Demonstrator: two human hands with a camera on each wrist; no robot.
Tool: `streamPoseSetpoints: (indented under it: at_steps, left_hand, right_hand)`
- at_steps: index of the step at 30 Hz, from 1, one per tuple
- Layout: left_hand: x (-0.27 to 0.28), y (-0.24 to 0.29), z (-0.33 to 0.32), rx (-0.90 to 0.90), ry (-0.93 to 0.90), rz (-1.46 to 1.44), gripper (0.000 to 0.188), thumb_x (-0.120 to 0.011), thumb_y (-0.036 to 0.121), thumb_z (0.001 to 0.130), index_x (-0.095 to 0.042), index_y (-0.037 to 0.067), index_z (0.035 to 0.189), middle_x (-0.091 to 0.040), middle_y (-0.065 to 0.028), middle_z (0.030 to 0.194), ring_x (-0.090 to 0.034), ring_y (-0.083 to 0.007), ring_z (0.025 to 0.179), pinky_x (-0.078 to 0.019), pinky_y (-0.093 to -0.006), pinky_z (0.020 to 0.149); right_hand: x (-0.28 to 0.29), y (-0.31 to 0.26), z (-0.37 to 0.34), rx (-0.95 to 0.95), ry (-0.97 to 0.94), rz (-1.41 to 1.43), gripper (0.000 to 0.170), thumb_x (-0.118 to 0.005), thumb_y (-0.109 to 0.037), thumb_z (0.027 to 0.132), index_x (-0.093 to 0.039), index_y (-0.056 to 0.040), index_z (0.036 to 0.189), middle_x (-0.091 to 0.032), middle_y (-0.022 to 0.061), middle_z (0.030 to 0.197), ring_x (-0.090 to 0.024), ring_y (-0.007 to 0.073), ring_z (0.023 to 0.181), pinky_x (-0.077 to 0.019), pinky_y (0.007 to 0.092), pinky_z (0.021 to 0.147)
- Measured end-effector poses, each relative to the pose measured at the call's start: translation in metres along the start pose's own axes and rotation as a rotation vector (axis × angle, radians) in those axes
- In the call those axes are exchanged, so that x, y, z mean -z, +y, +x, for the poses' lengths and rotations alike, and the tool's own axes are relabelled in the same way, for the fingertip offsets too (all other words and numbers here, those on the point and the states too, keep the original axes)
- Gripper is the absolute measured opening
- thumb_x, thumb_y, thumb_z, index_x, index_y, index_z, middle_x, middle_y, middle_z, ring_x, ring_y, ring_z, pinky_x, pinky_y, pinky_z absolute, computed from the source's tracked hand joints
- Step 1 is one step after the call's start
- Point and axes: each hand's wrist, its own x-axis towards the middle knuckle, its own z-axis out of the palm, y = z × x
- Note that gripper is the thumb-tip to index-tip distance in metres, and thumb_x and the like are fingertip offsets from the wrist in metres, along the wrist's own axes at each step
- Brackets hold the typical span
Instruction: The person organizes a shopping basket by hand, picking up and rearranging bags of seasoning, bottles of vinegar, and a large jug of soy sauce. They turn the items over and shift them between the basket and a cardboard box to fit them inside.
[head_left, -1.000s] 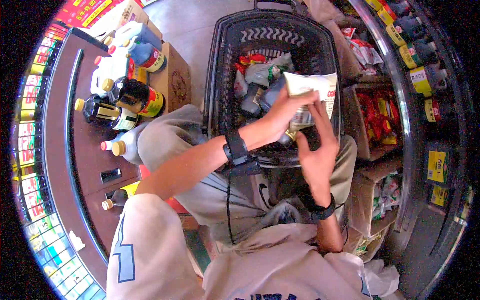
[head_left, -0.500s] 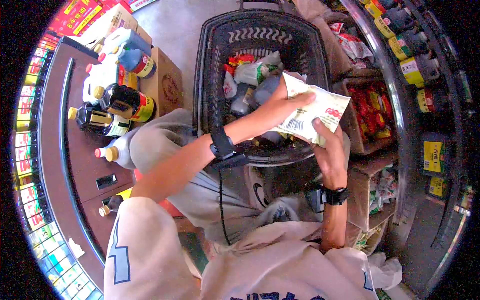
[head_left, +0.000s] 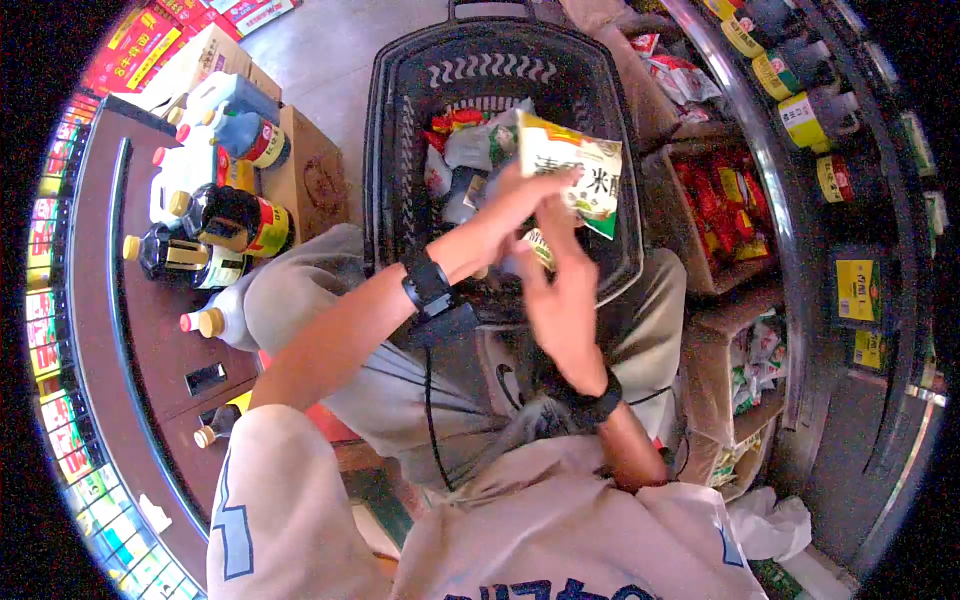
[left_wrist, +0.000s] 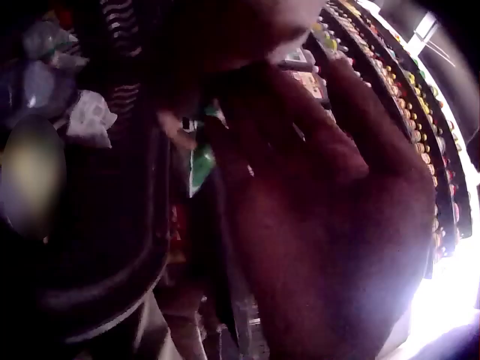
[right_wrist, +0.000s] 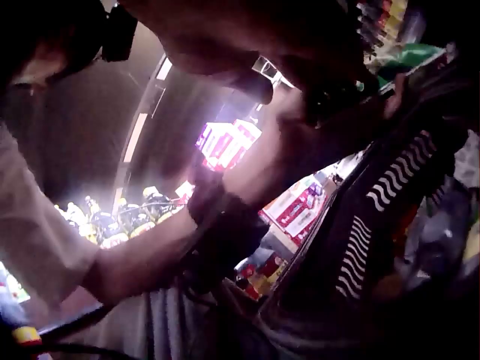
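In the head view a white pouch (head_left: pixel 596 165) with a yellow top and a green lower corner is over the black basket (head_left: pixel 575 90). Its large print reads as rice vinegar. My left hand (head_left: pixel 512 208) pinches the pouch near its lower left side, thumb across the printed face. Blurred by motion, my right hand (head_left: pixel 562 300) is just below, fingers extended up to the pouch's lower edge and overlapping the left hand. The left wrist view has the right hand (left_wrist: pixel 322 195) large and dark, fingers mostly straight. The pouch's green corner (right_wrist: pixel 411 58) shows in the right wrist view.
Bagged goods (head_left: pixel 478 148) and dark containers lie in the basket. To the left, large bottles (head_left: pixel 265 222) and jugs stand on a brown surface (head_left: pixel 130 300). At right are cartons of red packets (head_left: pixel 725 205) and a shelf of bottles (head_left: pixel 815 120).
The pouch has been turned over from its barcode side to its printed front, and lies further left in the view. My right hand has come off its lower right corner and dropped lower left.
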Motion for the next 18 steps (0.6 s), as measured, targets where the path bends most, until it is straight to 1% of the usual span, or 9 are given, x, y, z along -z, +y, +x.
streamPoseSetpoints:
  at_steps: [3,5,7,10,12,15,16,17,18]
  left_hand:
    - [0.028,-0.029,0.033,-0.034,0.177,-0.139,0.032,-0.067,0.02,0.082,-0.058,0.003,0.107,-0.065,-0.0058,0.096,-0.061,-0.0147,0.084,-0.0488,-0.028,0.073]
    - [0.051,-0.028,0.049,-0.016,-0.034,-0.228,0.032,-0.068,0.022,0.08,-0.059,0.002,0.104,-0.065,-0.0067,0.092,-0.063,-0.0181,0.087,-0.0525,-0.0308,0.073]
    - [0.057,0.005,0.034,0.05,-0.025,-0.005,0.032,-0.066,0.019,0.082,-0.057,-0.001,0.106,-0.063,-0.0101,0.1,-0.061,-0.0203,0.095,-0.0534,-0.0339,0.079]
    - [0.087,0.009,0.031,-0.174,-0.114,0.499,0.036,-0.059,0.017,0.084,-0.054,0.002,0.116,-0.059,-0.013,0.113,-0.056,-0.0248,0.105,-0.0436,-0.0337,0.092]
    - [0.124,-0.003,0.041,-0.204,-0.153,0.593,0.037,-0.054,0.016,0.086,-0.053,0.004,0.12,-0.057,-0.0135,0.118,-0.055,-0.0254,0.108,-0.0426,-0.0337,0.094]
    - [0.142,-0.001,0.044,0.091,0.108,0.197,0.031,-0.049,0.017,0.089,-0.053,0.006,0.118,-0.058,-0.0112,0.114,-0.057,-0.0211,0.104,-0.0484,-0.0326,0.081]
    - [0.143,0.001,0.05,0.05,0.12,0.311,0.03,-0.049,0.021,0.088,-0.052,0.008,0.116,-0.06,-0.0085,0.109,-0.059,-0.0188,0.1,-0.0491,-0.0312,0.075]
    - [0.125,0.008,0.053,0.113,0.311,0.217,0.034,-0.052,0.024,0.085,-0.051,0.006,0.114,-0.06,-0.008,0.107,-0.06,-0.0221,0.098,-0.0488,-0.0334,0.075]
    - [0.123,0.01,0.063,0.178,0.336,0.15,0.032,-0.051,0.022,0.086,-0.051,0.007,0.114,-0.059,-0.0085,0.108,-0.058,-0.0228,0.1,-0.0467,-0.0359,0.08]
  right_hand:
    - [-0.007,0.013,0.003,0.051,-0.058,0.064,0.047,-0.056,-0.007,0.081,-0.045,-0.0012,0.127,-0.047,0.0219,0.128,-0.043,0.0365,0.121,-0.0338,0.0403,0.101]
    - [0.008,0.013,0.003,-0.067,-0.124,0.234,0.045,-0.056,-0.006,0.081,-0.048,-0.0071,0.125,-0.052,0.0184,0.124,-0.048,0.0341,0.117,-0.038,0.0381,0.098]
    - [0.014,0.028,-0.001,-0.172,-0.092,0.395,0.038,-0.053,-0.002,0.082,-0.053,-0.007,0.12,-0.06,0.0138,0.113,-0.059,0.0293,0.104,-0.0437,0.0352,0.092]
    - [0.065,0.052,0.001,-0.176,-0.19,0.519,0.026,-0.047,-0.004,0.089,-0.058,-0.0007,0.112,-0.064,0.0076,0.108,-0.06,0.0188,0.101,-0.0454,0.0291,0.088]
    - [0.113,0.065,-0.001,-0.233,-0.129,0.481,0.027,-0.043,-0.012,0.094,-0.056,0.0037,0.111,-0.062,0.013,0.108,-0.06,0.0225,0.102,-0.0451,0.0323,0.089]
    - [0.179,0.106,-0.031,-0.441,-0.002,0.385,0.024,-0.044,-0.01,0.091,-0.058,0.0026,0.105,-0.065,0.0125,0.099,-0.062,0.0198,0.092,-0.0469,0.0296,0.083]
    - [0.195,0.118,-0.043,-0.542,0.051,0.352,0.023,-0.045,-0.01,0.09,-0.058,0.0024,0.105,-0.065,0.0121,0.099,-0.062,0.0198,0.09,-0.0472,0.0297,0.082]
    - [0.21,0.128,-0.057,-0.645,0.104,0.319,0.023,-0.046,-0.01,0.089,-0.058,0.0022,0.104,-0.065,0.0116,0.098,-0.062,0.0198,0.089,-0.0475,0.0298,0.081]
    - [0.224,0.147,-0.077,-0.538,0.114,0.166,0.024,-0.046,-0.011,0.088,-0.057,0.0013,0.106,-0.064,0.0112,0.098,-0.062,0.0197,0.088,-0.0477,0.0296,0.08]
